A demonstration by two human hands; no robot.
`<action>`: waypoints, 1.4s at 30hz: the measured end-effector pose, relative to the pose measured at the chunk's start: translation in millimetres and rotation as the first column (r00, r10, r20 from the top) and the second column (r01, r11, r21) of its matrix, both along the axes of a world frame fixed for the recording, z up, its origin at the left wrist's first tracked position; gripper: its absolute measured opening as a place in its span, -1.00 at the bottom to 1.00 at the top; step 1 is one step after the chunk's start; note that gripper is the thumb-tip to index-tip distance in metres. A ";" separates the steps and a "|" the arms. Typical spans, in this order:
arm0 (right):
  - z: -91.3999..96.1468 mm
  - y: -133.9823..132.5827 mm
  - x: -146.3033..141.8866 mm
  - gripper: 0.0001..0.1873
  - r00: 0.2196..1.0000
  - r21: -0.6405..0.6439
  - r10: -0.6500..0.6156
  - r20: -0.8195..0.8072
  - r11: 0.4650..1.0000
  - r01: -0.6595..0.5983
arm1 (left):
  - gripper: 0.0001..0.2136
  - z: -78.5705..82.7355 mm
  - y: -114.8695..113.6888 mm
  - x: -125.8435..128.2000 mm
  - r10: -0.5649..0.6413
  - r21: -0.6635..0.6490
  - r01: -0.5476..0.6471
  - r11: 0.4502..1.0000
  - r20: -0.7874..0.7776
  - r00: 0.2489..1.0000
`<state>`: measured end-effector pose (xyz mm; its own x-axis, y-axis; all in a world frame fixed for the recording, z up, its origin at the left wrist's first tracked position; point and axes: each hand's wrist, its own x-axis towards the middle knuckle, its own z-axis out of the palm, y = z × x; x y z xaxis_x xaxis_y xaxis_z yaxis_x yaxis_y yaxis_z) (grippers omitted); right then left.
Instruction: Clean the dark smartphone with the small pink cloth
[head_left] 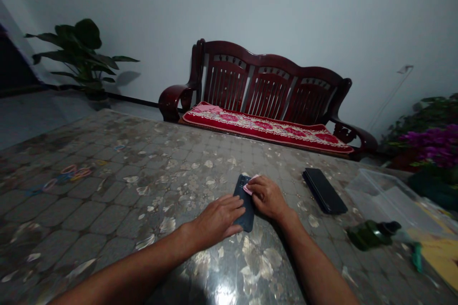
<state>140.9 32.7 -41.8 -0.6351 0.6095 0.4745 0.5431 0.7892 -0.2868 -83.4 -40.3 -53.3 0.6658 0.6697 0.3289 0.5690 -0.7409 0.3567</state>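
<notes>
A dark blue smartphone [246, 217] lies back up on the patterned table, its camera end pointing away from me. My left hand [222, 217] rests on the phone's left edge with its fingers stretched across the back. A small pink cloth [249, 188] is bunched under the fingers of my right hand [266, 194], which presses it on the phone's upper part near the camera. Part of the cloth and the phone's right edge are hidden by that hand.
To the right lie a black phone case [325, 190], a dark green bottle [372, 234] on its side and a clear plastic box [390, 200]. Several coloured bands [75, 172] are scattered at the left of the table [118, 228]. A wooden bench [268, 88] stands beyond.
</notes>
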 end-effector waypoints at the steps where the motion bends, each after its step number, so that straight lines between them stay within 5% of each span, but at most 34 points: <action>1: -0.1 -0.4 0.4 -0.63 1.000 0.008 0.016 -0.006 1.000 -0.016 | -0.69 0.0 0.3 -0.1 -0.001 0.003 0.001 1.000 -0.001 1.000; 9: -7.3 16.4 -3.3 -0.66 0.993 0.006 -0.122 0.001 0.993 0.122 | -0.65 2.2 -0.5 -0.3 0.016 0.042 -0.013 0.999 -0.064 0.998; 19: 0.6 7.4 -0.2 -0.76 0.999 -0.026 -0.043 0.018 0.999 0.043 | -0.63 2.8 2.3 -2.8 -0.008 0.038 0.010 0.999 -0.060 0.998; 25: -0.7 17.6 -4.2 -0.80 0.979 0.033 -0.199 0.043 0.980 0.198 | -0.64 0.9 2.1 -3.5 -0.005 0.054 0.009 0.999 -0.065 0.998; 31: 0.9 8.4 -5.5 -0.78 0.991 0.041 -0.112 0.074 0.993 0.109 | -0.66 7.9 1.3 -2.1 -0.003 0.045 0.007 0.999 -0.074 0.997; 38: 0.2 10.8 -7.3 -0.78 0.976 0.079 -0.207 0.074 0.976 0.201 | -0.69 9.0 0.9 -2.1 0.002 0.043 0.001 0.999 -0.077 0.997; 42: 1.1 9.7 -5.0 -0.79 0.984 0.064 -0.151 0.095 0.987 0.145 | -0.66 7.1 0.8 -2.7 0.007 0.035 -0.004 0.999 -0.075 0.997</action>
<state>135.9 42.4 -40.7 -0.5857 0.6743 0.4497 0.6786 0.7114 -0.1829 -86.2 -39.5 -46.2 0.6859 0.6626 0.3007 0.5974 -0.7488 0.2871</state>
